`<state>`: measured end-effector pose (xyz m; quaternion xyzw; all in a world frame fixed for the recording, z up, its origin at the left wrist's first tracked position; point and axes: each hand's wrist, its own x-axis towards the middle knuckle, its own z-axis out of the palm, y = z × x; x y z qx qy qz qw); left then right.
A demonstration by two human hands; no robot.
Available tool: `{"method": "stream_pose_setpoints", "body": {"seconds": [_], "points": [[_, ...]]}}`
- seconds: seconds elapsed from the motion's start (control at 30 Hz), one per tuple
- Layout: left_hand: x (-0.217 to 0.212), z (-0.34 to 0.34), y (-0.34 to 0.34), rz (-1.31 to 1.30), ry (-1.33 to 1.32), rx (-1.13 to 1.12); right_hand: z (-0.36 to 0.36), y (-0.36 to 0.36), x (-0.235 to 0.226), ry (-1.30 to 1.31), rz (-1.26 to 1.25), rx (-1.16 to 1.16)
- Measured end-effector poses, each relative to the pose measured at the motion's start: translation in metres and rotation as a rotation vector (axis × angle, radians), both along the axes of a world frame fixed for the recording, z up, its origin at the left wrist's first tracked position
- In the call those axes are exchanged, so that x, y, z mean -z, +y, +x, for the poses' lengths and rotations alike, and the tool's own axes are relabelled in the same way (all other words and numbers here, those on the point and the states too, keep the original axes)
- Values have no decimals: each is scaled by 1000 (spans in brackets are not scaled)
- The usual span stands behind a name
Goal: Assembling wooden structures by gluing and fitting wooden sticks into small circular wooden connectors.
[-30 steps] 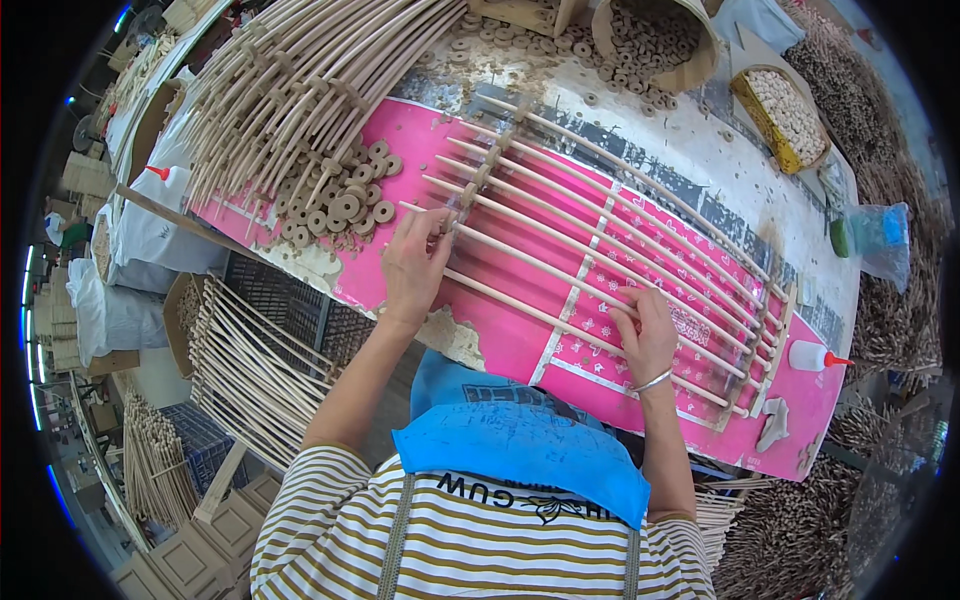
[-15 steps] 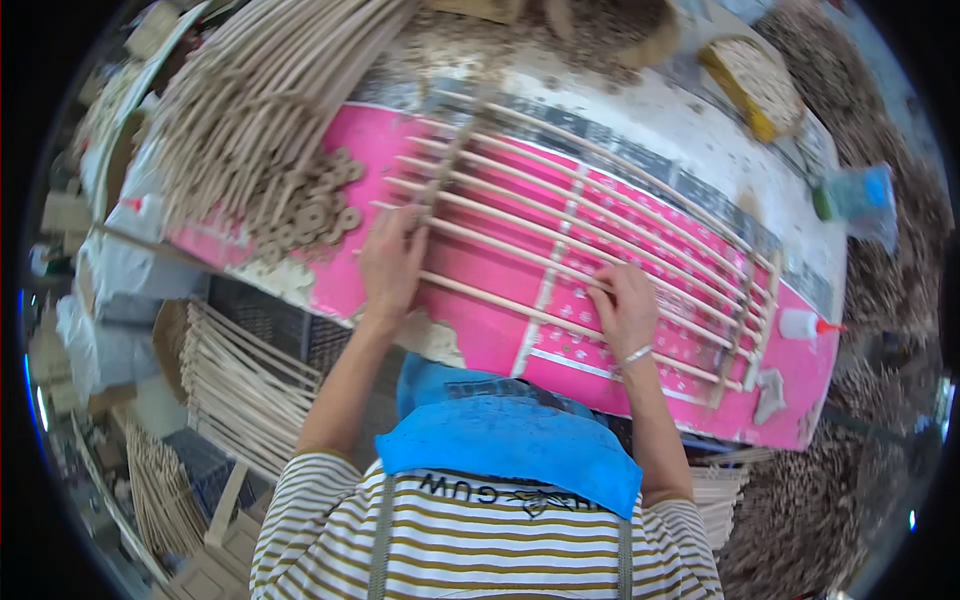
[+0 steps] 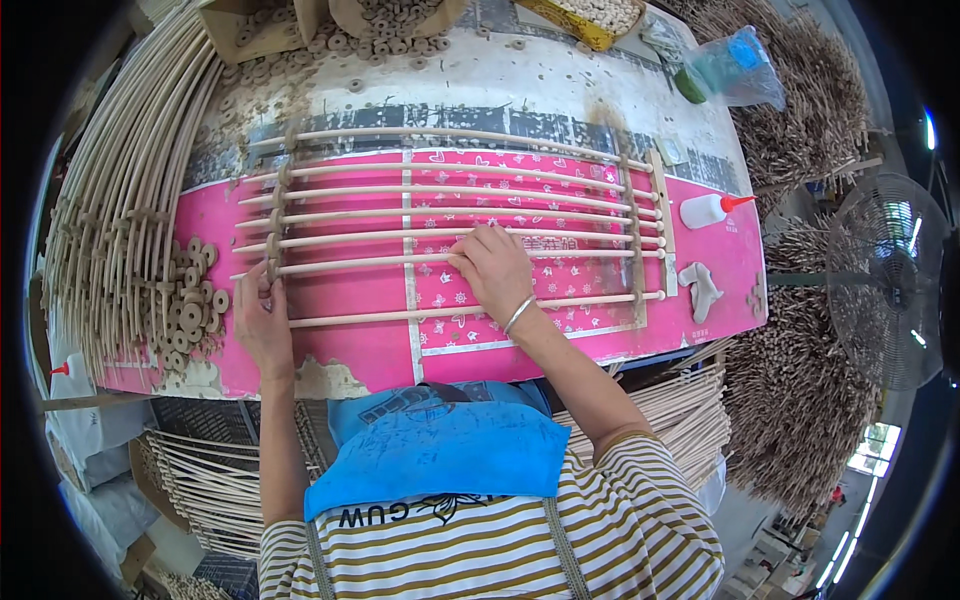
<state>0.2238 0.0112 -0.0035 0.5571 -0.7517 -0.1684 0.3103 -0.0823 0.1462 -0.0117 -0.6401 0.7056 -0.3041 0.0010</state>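
Observation:
Several pale wooden rods [image 3: 350,238] lie side by side on the pink table sheet, each with a rounded knob at its right end. Wooden rings [image 3: 283,180] sit on the rods near their left ends. My left hand [image 3: 264,325] has its fingers closed at a ring on the second-nearest rod; its fingertips partly cover that ring. On the same rod, near the middle, my right hand [image 3: 496,272] pinches the wood between thumb and fingers. The nearest rod [image 3: 350,321] passes below my right hand, and its left end is hidden behind my left hand.
A big bundle of rods [image 3: 130,220] and a pile of loose rings [image 3: 192,315] lie at the left. A wooden strip [image 3: 662,220] stands by the knobs, beside a red-tipped glue bottle [image 3: 703,211] and a white crumpled piece [image 3: 701,290]. A fan [image 3: 885,280] is at the right.
The whole view has turned, so the rods now run nearly level across it. Both hands stay at the same rod, the left by its end and the right near its middle.

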Motion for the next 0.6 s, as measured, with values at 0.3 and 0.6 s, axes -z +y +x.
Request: {"method": "stream_pose_setpoints", "body": {"seconds": [0.3,0.6], "points": [[-7,20,0,-76,-10,59,9,-5,-7,-4,-59,-33],[-45,119,-22,-103,12,-250,2,53,-23,-67,89,-134]]}}
